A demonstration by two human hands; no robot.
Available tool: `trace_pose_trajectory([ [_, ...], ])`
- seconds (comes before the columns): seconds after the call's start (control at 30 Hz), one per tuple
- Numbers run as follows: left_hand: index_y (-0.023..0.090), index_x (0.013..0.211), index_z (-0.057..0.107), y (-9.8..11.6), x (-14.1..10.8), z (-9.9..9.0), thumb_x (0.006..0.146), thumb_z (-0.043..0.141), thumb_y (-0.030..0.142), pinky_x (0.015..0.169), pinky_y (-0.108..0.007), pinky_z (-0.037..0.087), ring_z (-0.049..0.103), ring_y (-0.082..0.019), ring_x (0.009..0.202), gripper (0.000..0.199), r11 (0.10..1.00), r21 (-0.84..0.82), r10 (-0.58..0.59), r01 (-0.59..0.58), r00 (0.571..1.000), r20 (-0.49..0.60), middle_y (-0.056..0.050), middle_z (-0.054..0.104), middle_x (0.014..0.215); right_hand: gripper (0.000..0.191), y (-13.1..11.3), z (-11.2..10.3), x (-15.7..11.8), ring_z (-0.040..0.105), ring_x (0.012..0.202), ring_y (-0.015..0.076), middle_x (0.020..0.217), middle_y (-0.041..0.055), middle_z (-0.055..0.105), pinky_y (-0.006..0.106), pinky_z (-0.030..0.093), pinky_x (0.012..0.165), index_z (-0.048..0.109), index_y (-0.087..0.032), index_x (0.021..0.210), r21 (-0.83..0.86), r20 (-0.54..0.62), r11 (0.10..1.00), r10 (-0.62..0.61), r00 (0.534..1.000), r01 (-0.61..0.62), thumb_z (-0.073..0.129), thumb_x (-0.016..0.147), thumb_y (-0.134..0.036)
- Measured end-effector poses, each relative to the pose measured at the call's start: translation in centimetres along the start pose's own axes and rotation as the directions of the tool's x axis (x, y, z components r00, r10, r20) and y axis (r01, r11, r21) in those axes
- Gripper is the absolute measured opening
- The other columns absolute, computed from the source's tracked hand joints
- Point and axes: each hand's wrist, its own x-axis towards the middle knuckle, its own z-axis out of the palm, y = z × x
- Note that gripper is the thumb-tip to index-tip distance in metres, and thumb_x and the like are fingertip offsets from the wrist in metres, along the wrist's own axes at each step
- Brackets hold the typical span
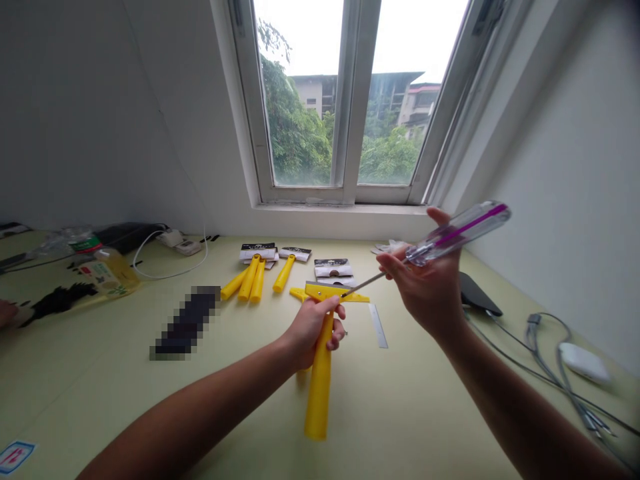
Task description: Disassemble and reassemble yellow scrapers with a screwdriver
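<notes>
My left hand point(310, 330) is wrapped round a yellow scraper point(319, 407) just below its head, the handle pointing down toward me. A metal blade edge shows along the top of that head. In my right hand point(430, 293) is a screwdriver point(457, 233) with a clear, purple-striped handle. Its shaft slants down to the left, and the tip meets or nearly meets the scraper head beside my left thumb. More yellow plastic point(363, 298) shows behind the head, partly hidden. A loose flat metal blade point(379, 327) lies on the table to the right.
Several yellow scrapers with black-and-white labels point(257, 252) lie toward the window. Another labelled package point(334, 270) is behind the scraper head. A bottle point(107, 267) and a pixelated dark object point(187, 323) are left; cables point(545, 360) and a white case point(584, 362) are right.
</notes>
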Motion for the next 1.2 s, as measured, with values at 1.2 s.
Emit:
trace_pose_trajectory([
  [1.2,0.016,0.07,0.047,4.1,2.7,-3.7,0.09,0.052,0.035,0.032,-0.017,0.024,0.036,-0.003,0.032,0.028,0.97,-0.041,0.232,-0.239,0.964,-0.129,0.001,0.054,0.066,0.041,-2.1,-6.3,4.9,0.054,0.054,0.0158,0.065,0.0005,0.059,0.029,0.043,0.051,0.06,-0.024,0.093,-0.562,0.08,0.826,0.109,0.991,-0.045,0.056,0.084,-0.064],
])
